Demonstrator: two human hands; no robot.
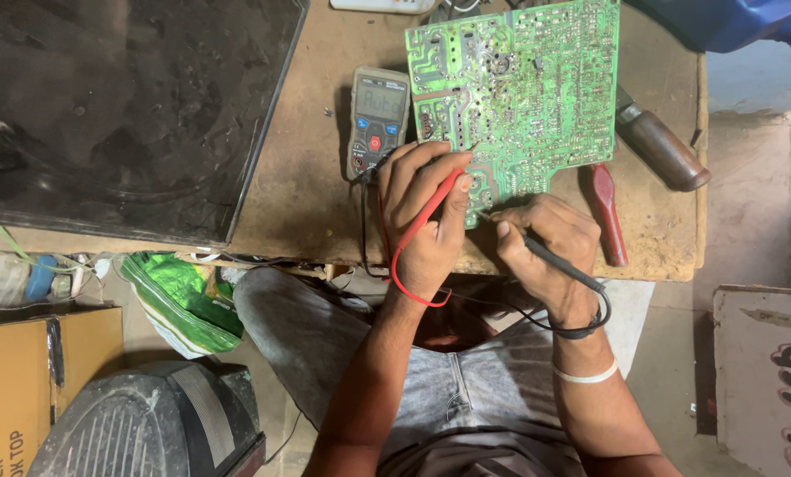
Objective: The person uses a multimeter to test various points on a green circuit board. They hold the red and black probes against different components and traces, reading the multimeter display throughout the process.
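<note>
Left hand (426, 221): holding the red probe (422, 221) closed in fingers, tip on the green circuit board (519, 88).
Right hand (546, 247): holding the black probe (550, 256) tightly, tip at the board's near edge.
Multimeter (378, 119): on the workbench (298, 194), just beside the board.

Grey trousers, perhaps striped; white wristband (587, 376).

Matt worn wooden bench (307, 203); glossy green circuit board (537, 88).

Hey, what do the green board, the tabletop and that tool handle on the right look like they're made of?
Green circuit board: likely fibreglass laminate with glossy green coating; silvery solder dots and traces show. Tabletop: seems to be worn wood or pressed board, matte brown and scuffed. Tool handle: probably varnished wood, dark brown with a slight sheen. Left hand holds a red probe on the board.
</note>
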